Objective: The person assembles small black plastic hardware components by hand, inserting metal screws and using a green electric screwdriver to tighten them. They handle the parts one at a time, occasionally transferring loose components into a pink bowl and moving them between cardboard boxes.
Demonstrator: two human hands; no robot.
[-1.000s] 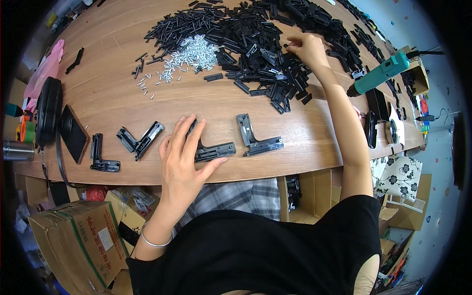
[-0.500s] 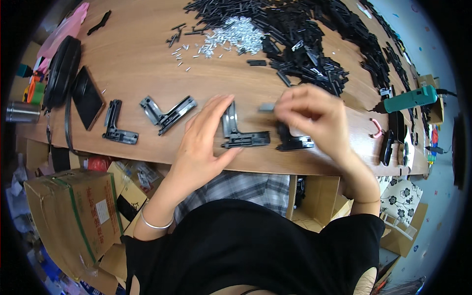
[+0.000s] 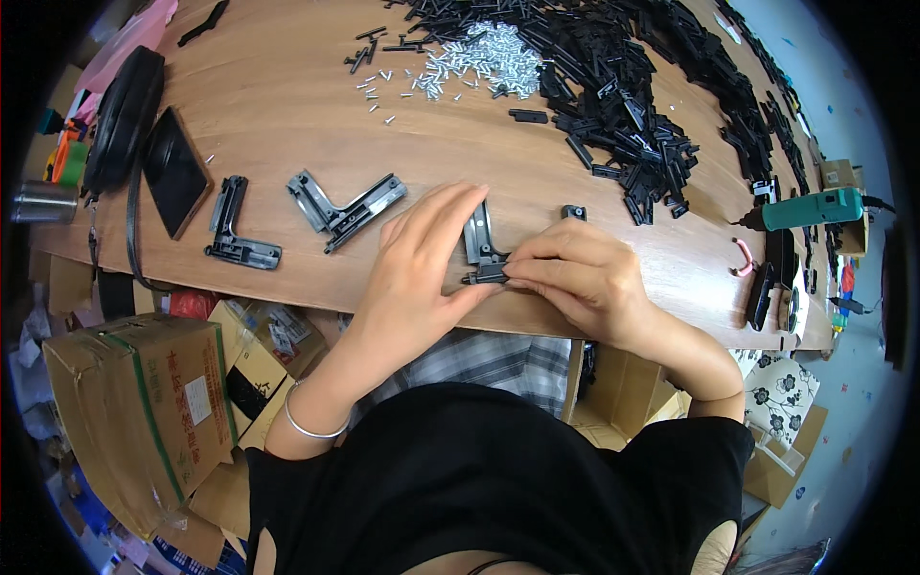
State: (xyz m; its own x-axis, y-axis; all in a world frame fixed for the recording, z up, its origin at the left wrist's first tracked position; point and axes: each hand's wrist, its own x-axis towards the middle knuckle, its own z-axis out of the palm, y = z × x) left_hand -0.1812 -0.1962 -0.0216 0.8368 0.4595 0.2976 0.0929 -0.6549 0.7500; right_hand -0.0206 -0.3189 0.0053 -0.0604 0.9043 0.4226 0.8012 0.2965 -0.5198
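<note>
A black plastic pistol-shaped half shell (image 3: 478,240) lies on the table before me, hollow side up. My left hand (image 3: 418,254) braces it, fingers stretched along its upper end and thumb against its lower edge. Over the shell's right portion, my right hand (image 3: 580,278) is closed in a pinch; whatever is between its fingertips is hidden. Just beyond that hand, the end of another black part (image 3: 573,212) shows, the rest covered. To the left lie two more L-shaped shells, one black (image 3: 230,228) and one greyish (image 3: 345,209).
Small silver screws (image 3: 489,59) are heaped at the back, beside a large pile of black plastic pieces (image 3: 623,105). A teal electric tool (image 3: 810,208) lies at right. A phone (image 3: 176,172) and a black case (image 3: 125,120) are at left. Cardboard boxes (image 3: 134,402) stand below the table edge.
My right hand has moved left and down, from above the neighbouring black part to the shell, its fingers now pinched there. My left hand keeps its place around the shell. The view has shifted slightly.
</note>
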